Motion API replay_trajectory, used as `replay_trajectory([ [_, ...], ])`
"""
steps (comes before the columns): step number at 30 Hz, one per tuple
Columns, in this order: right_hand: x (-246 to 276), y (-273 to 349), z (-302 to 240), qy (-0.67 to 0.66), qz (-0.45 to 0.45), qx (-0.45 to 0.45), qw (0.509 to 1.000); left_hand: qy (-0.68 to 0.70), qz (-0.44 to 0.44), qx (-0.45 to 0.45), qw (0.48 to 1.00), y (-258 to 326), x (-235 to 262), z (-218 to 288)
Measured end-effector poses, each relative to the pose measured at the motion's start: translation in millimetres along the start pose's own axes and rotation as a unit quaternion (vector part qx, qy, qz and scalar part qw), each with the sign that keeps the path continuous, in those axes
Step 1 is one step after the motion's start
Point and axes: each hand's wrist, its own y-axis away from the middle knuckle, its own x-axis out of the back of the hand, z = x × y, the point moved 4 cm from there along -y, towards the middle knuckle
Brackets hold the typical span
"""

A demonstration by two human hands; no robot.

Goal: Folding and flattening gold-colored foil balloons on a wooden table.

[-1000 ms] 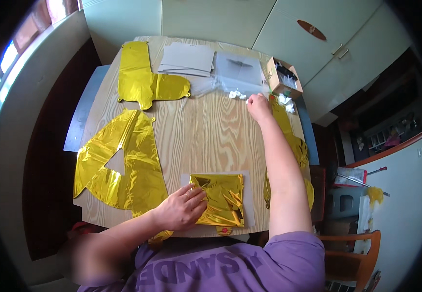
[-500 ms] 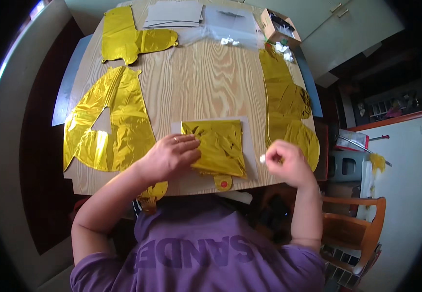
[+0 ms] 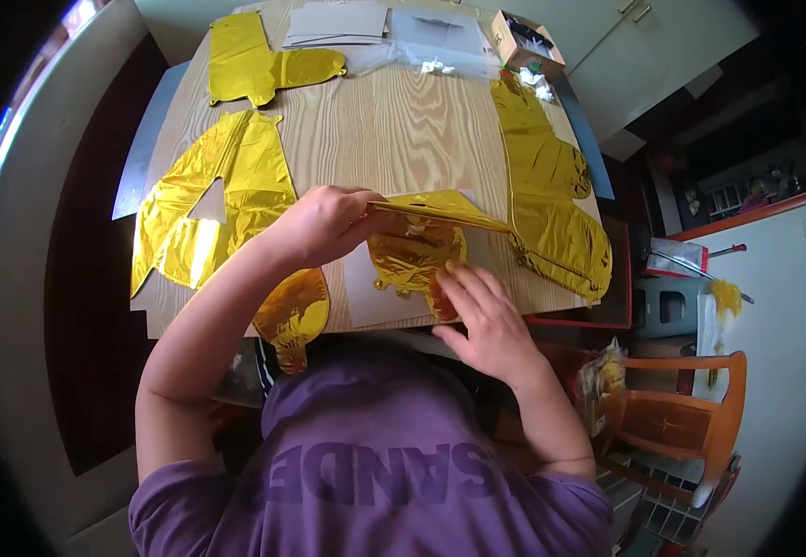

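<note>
A folded gold foil balloon (image 3: 419, 252) lies in front of me, its upper layer raised in a tilted fold. My left hand (image 3: 329, 223) pinches the left end of that raised edge; some of its fingertips are hidden behind the foil. On the lower right flap, my right hand (image 3: 485, 320) rests with its fingers stretched out. Under the balloon, a pale grey sheet of card (image 3: 366, 295) shows in part. To the left lies a flat gold balloon shaped like the letter A (image 3: 259, 167). Another flat gold balloon (image 3: 547, 176) with a lobed edge lies on the right.
On the wooden table (image 3: 375, 139), a gold L-shaped balloon (image 3: 240, 60) lies far left. Grey card sheets (image 3: 333, 23), clear plastic film (image 3: 431, 37), crumpled white tissue (image 3: 437, 68) and an open box (image 3: 524, 45) line the back. A gold piece (image 3: 296, 306) overhangs the near edge. A wooden chair (image 3: 682, 399) stands right.
My left hand has lifted the folded balloon's edge up off the card. My right hand has moved left onto the balloon's flap, its curled fingers now extended. A small white bit beside it no longer shows.
</note>
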Motion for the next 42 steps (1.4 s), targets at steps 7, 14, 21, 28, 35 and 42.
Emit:
replay_trajectory([
  [7,-11,18,6,0.002,0.007,0.071,0.997,0.012,0.045,-0.113,0.992,10,3,12],
  [14,-3,2,21,-0.096,0.013,0.071,0.993,0.023,0.042,-0.094,0.994,9,5,8],
  [21,-1,-23,37,-0.136,0.075,0.073,0.985,0.028,0.048,-0.064,0.996,5,1,0],
  [28,-36,-49,47,-0.127,0.160,-0.154,0.967,0.037,0.083,-0.100,0.991,7,-15,-5],
  [35,-43,-60,47,-0.038,0.197,-0.166,0.966,0.039,0.034,-0.114,0.992,16,-28,-10],
  [42,-46,-46,67,0.156,0.139,-0.243,0.947,-0.029,0.031,-0.224,0.974,16,-38,-11],
])
